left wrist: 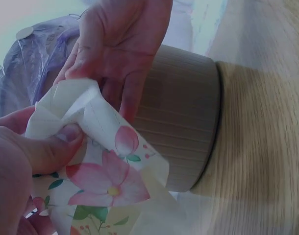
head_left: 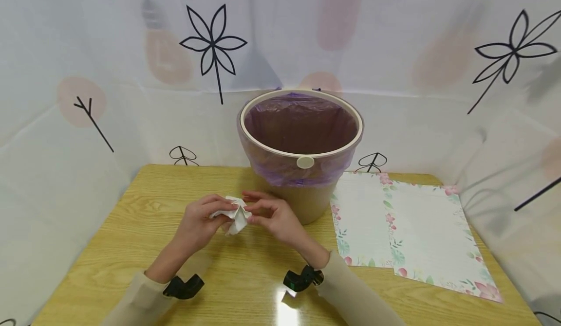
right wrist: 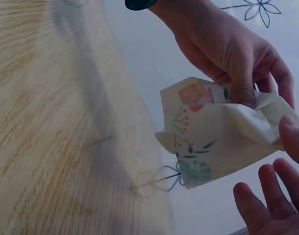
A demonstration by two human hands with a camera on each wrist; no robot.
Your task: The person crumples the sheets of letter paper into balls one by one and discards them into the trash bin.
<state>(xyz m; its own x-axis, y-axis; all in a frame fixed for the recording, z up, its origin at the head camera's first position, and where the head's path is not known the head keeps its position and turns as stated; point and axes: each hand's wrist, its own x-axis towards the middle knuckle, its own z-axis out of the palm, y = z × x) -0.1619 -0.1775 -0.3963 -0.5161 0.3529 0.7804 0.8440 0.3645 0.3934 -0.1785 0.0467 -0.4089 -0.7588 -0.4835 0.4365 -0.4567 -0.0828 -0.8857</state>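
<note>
A creased, partly crumpled sheet of flower-printed paper [left wrist: 110, 181] is between the two hands, in front of the bin. My left hand [head_left: 199, 221] grips it, thumb pressed on the folds [right wrist: 260, 117]. My right hand [head_left: 278, 219] is at the paper's other edge, its thumb and forefinger at a folded corner. The right hand's other fingers [right wrist: 267, 191] stretch out away from the paper. Right behind the hands stands a beige bin [head_left: 302, 199], lined with a purple plastic bag [head_left: 302, 172] under a pale rim ring [head_left: 363, 126].
Two flat sheets of flower-bordered paper [head_left: 431, 228] lie side by side at the right of the wooden table [head_left: 131, 248]. White patterned cloth [head_left: 210, 136] hangs round the back and sides. Black wrist mounts [head_left: 183, 287] sit over both beige sleeves [head_left: 350, 292].
</note>
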